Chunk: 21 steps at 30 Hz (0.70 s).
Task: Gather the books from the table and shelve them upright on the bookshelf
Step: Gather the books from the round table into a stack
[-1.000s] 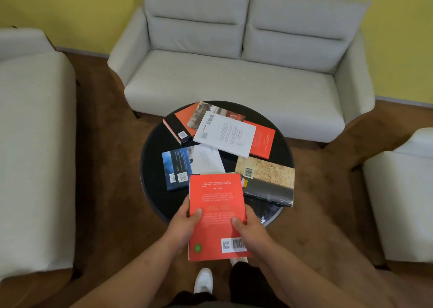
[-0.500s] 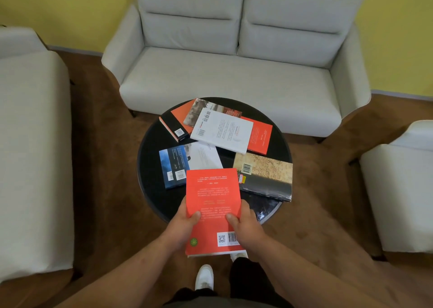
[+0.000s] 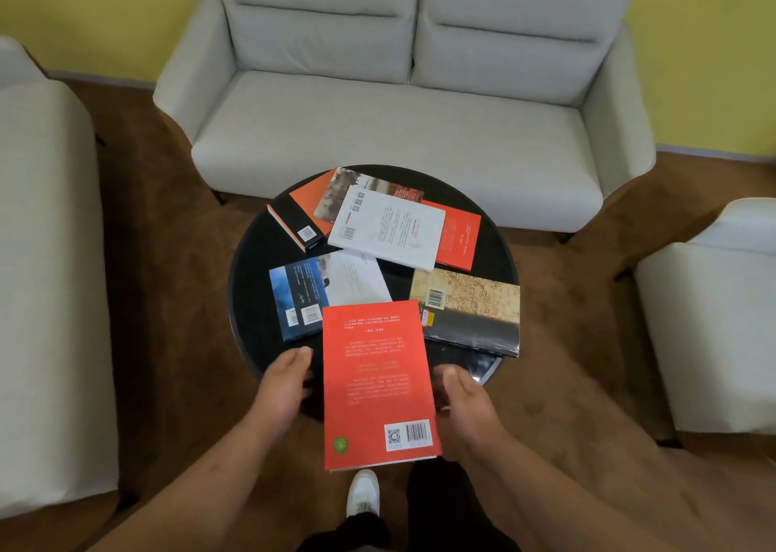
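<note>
Between my left hand [image 3: 285,387] and my right hand [image 3: 466,404]: the red book [image 3: 378,379], cover plain red with pale print, one white barcode panel and one round green emblem at its near corners.

Beyond my left hand: a blue book [image 3: 300,299], cover shading from blue to white.

Beyond my right hand: a tan book [image 3: 470,299], map-like line pattern, dark grey near band.

Farther ahead of both hands: a white book [image 3: 390,230] beside an orange-red book [image 3: 460,236].

Table [image 3: 252,291] under my hands: black. Carpet [image 3: 168,257]: brown. Sofa [image 3: 399,123]: light grey. Wall [image 3: 105,5]: yellow.
</note>
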Tool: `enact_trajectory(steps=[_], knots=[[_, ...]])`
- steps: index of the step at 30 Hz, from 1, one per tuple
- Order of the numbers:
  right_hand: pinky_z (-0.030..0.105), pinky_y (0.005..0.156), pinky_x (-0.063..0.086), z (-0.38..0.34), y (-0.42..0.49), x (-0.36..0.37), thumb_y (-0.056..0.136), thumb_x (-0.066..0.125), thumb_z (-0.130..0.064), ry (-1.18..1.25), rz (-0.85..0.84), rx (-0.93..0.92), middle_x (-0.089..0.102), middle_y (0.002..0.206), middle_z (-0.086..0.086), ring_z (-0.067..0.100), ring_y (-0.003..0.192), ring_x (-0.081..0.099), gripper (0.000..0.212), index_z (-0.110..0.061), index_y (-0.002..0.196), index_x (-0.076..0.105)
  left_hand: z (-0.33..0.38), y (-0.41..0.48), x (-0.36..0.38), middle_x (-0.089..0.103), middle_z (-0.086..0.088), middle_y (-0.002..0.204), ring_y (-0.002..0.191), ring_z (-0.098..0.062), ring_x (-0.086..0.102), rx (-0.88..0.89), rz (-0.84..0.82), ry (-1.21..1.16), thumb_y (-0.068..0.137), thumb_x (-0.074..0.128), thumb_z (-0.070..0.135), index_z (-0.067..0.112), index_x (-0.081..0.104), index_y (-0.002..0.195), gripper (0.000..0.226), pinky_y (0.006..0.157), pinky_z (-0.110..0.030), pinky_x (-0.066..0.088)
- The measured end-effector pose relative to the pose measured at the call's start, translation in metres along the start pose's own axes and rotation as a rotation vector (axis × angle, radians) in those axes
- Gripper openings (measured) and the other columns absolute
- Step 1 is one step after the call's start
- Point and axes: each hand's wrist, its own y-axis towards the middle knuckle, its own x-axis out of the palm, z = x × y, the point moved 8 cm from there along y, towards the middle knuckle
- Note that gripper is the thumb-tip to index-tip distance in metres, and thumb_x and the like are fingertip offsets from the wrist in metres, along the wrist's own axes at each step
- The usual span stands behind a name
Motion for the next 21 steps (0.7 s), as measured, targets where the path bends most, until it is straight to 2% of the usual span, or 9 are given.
enact_trajectory(steps=[2, 4, 7, 10, 12, 14, 16, 18, 21], knots=[[0.044, 0.094, 0.053, 0.007, 0.019, -0.031, 0.107, 0.039, -0.036, 0.113, 0.133, 0.117, 0.065, 0.110, 0.008, 0.024, 0.102, 0.061, 0.027, -0.022, 0.109, 0.062, 0.011, 0.027, -0.022, 0.058, 0.002, 0.112, 0.104, -0.017, 0.054, -0.026, 0.106, 0.003, 0.104, 0.046, 0.033, 0.018, 0.052, 0.122, 0.024, 0.095, -0.037, 0.046], [0.049, 0.103, 0.049, 0.014, 0.045, -0.065, 0.102, 0.050, -0.038, -0.056, 0.256, 0.201, 0.059, 0.124, 0.014, 0.029, 0.109, 0.059, 0.030, -0.017, 0.120, 0.061, 0.020, 0.055, -0.033, 0.060, -0.002, 0.116, 0.100, -0.016, 0.056, -0.070, 0.137, 0.044, 0.100, 0.053, 0.034, 0.015, 0.048, 0.128, 0.034, 0.085, -0.033, 0.049], [0.052, 0.107, 0.046, 0.025, 0.074, -0.102, 0.093, 0.062, -0.039, -0.259, 0.365, 0.333, 0.042, 0.142, 0.020, 0.041, 0.123, 0.053, 0.061, -0.010, 0.144, 0.044, 0.027, 0.089, -0.038, 0.046, -0.016, 0.148, 0.128, -0.034, 0.051, -0.145, 0.168, 0.105, 0.093, 0.065, 0.028, 0.010, 0.026, 0.154, 0.074, 0.104, -0.048, 0.047], [0.052, 0.102, 0.050, 0.031, 0.088, -0.110, 0.087, 0.066, -0.043, -0.176, 0.320, 0.380, 0.047, 0.143, 0.020, 0.041, 0.123, 0.054, 0.074, -0.009, 0.147, 0.039, 0.022, 0.119, -0.043, 0.057, -0.010, 0.131, 0.116, -0.035, 0.061, -0.219, 0.225, 0.023, 0.081, 0.072, 0.023, 0.008, 0.031, 0.151, 0.082, 0.096, -0.053, 0.053], [0.054, 0.098, 0.054, 0.038, 0.096, -0.116, 0.087, 0.066, -0.042, -0.096, 0.304, 0.392, 0.058, 0.130, 0.017, 0.037, 0.116, 0.060, 0.067, -0.005, 0.139, 0.046, 0.008, 0.146, -0.044, 0.071, -0.014, 0.115, 0.092, -0.031, 0.074, -0.270, 0.200, -0.080, 0.075, 0.072, 0.025, 0.009, 0.048, 0.138, 0.069, 0.073, -0.049, 0.061], [0.055, 0.096, 0.055, 0.052, 0.105, -0.125, 0.088, 0.069, -0.039, -0.011, 0.327, 0.388, 0.064, 0.117, 0.016, 0.036, 0.108, 0.064, 0.058, 0.000, 0.129, 0.054, 0.011, 0.150, -0.039, 0.074, -0.016, 0.102, 0.080, -0.029, 0.075, -0.283, 0.201, -0.133, 0.078, 0.073, 0.023, 0.008, 0.056, 0.126, 0.053, 0.061, -0.041, 0.060], [0.053, 0.095, 0.057, 0.044, 0.091, -0.126, 0.090, 0.071, -0.032, 0.117, 0.349, 0.407, 0.065, 0.110, 0.017, 0.035, 0.103, 0.065, 0.050, 0.003, 0.123, 0.058, 0.022, 0.145, -0.036, 0.074, -0.017, 0.102, 0.079, -0.028, 0.073, -0.270, 0.219, -0.138, 0.080, 0.075, 0.019, 0.005, 0.058, 0.120, 0.045, 0.062, -0.039, 0.058], [0.041, 0.085, 0.059, 0.037, 0.081, -0.124, 0.096, 0.067, -0.019, 0.239, 0.318, 0.429, 0.062, 0.101, 0.014, 0.027, 0.091, 0.064, 0.032, 0.005, 0.116, 0.058, 0.025, 0.145, -0.031, 0.074, -0.016, 0.103, 0.082, -0.029, 0.073, -0.288, 0.191, -0.205, 0.081, 0.076, 0.018, 0.004, 0.061, 0.117, 0.041, 0.073, -0.042, 0.060], [0.033, 0.079, 0.056, 0.036, 0.077, -0.122, 0.097, 0.066, -0.014, 0.387, 0.281, 0.446, 0.062, 0.098, 0.010, 0.020, 0.084, 0.061, 0.026, -0.001, 0.117, 0.057, 0.032, 0.139, -0.017, 0.072, -0.010, 0.089, 0.075, -0.025, 0.071, -0.320, 0.143, -0.295, 0.091, 0.069, 0.018, 0.008, 0.063, 0.102, 0.016, 0.060, -0.038, 0.056]])
